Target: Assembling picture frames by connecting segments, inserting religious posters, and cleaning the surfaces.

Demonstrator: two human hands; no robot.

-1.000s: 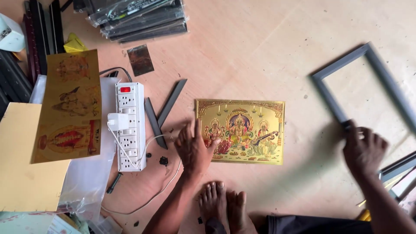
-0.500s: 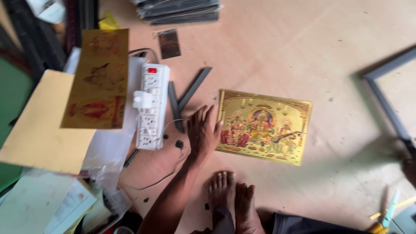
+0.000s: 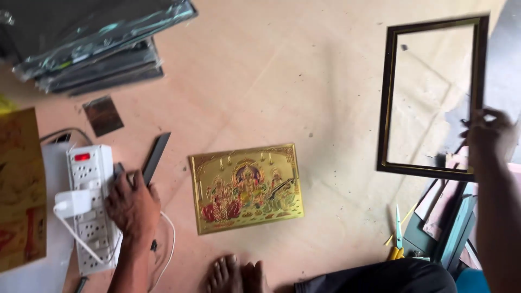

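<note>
- One gold picture print (image 3: 247, 187) lying flat on the floor
- One dark empty frame (image 3: 386, 97)
- One white power strip (image 3: 89, 206)
- One pair of scissors (image 3: 398, 239)
- Two hands: left hand (image 3: 132, 206), right hand (image 3: 488, 130)
- Two bare feet (image 3: 236, 275)
- One stack of wrapped frames (image 3: 97, 49)

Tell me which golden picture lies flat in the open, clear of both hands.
The golden foil picture mid-floor, beside the feet; the other golden picture sits at the left edge, past the power strip.
</note>
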